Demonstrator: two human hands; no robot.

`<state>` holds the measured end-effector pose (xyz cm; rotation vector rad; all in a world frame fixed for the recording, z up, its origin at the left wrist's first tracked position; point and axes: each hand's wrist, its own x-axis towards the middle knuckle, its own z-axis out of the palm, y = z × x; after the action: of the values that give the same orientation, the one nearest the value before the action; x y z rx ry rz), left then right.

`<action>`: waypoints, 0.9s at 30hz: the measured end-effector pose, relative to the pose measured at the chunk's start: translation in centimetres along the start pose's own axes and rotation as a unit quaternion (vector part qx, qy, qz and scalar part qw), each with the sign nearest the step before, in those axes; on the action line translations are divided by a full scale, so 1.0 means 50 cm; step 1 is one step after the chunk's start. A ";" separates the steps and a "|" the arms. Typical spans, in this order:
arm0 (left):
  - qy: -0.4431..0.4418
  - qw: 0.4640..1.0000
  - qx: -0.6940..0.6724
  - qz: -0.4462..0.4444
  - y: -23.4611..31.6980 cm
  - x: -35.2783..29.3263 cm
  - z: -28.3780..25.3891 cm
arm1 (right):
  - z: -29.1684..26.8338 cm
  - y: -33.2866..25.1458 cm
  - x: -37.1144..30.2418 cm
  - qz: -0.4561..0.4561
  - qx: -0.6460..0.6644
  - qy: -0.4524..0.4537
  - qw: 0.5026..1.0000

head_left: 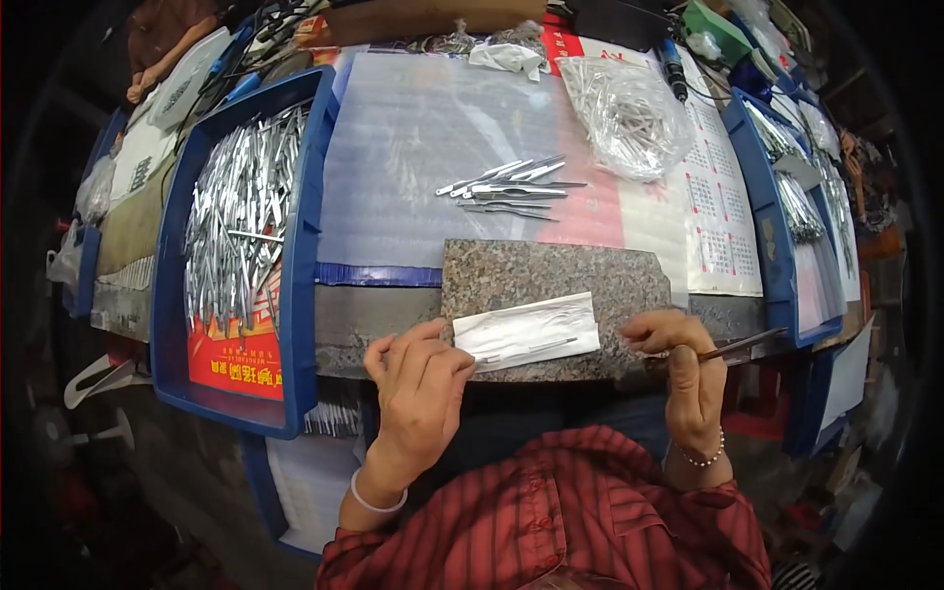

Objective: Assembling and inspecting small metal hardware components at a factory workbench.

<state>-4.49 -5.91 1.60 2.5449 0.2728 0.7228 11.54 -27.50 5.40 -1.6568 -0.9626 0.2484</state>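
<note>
My left hand [418, 379] pinches a thin silver tweezer [531, 349] by its near end, its tip lying on a strip of white paper [526, 329] on a speckled granite slab [551, 280]. My right hand [688, 369] grips a slim dark metal tool [742, 345] that points right, just off the slab's right edge. Beyond the slab, a small row of finished silver tweezers [511, 187] lies on a translucent sheet [433, 147].
A blue tray [300, 256] heaped with silver tweezers stands at the left. A clear plastic bag of tweezers [629, 113] sits at the back right. More blue trays [767, 206] with metal parts line the right side. A calendar sheet [718, 211] covers the bench there.
</note>
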 end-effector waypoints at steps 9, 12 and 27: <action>-0.008 0.992 -0.123 -0.014 0.078 -0.051 -0.040 | 0.031 0.008 -0.041 0.307 0.348 -0.119 0.878; -0.013 0.991 -0.125 -0.037 0.085 -0.077 -0.042 | 0.042 0.016 -0.045 0.315 0.360 -0.137 0.868; -0.023 0.975 -0.191 -0.112 0.107 -0.125 -0.053 | 0.045 -0.017 -0.078 0.345 0.241 -0.168 0.892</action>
<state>-10.87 -11.45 3.48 2.1216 0.3608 0.5659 7.28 -28.60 4.18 -1.4438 -0.4517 1.1908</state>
